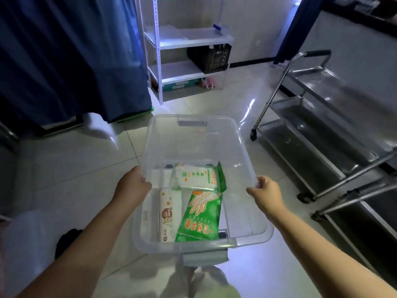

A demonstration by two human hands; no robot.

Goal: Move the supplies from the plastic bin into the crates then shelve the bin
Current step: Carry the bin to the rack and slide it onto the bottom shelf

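I hold a clear plastic bin (193,134) in the air in front of me, above the tiled floor. My left hand (132,183) grips its left rim and my right hand (265,191) grips its right rim. Inside the bin, at the near end, lie a green packet of gloves (199,216), a white and green pack (198,177) and a white tube-shaped pack (168,214). A black crate (211,58) stands on a lower shelf of the white shelving unit (158,61) straight ahead.
A dark blue curtain (71,57) hangs at the left. A steel trolley (322,117) with several tiers stands at the right. Boxes and a pink item (207,82) lie under the bottom shelf. A small blue and white item (219,27) sits on the middle shelf.
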